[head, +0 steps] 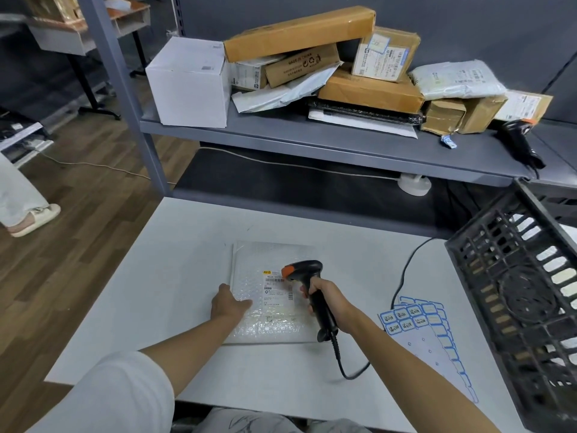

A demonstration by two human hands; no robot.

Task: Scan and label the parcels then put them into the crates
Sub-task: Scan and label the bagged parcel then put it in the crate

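Head view: left hand (229, 304) flat on bubble mailer (268, 292), right hand (327, 298) gripping scanner (309, 285).

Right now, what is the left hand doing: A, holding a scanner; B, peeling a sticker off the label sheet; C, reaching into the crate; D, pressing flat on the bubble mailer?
D: the left hand lies flat on the bubble mailer, steadying it.

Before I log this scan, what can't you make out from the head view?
- Shipping label text: too small, partly covered by the scanner head.
- Crate contents: cut off by the right edge.
- Sticker sheets print: too small to read.
- Whether the scan registered: no indicator visible.
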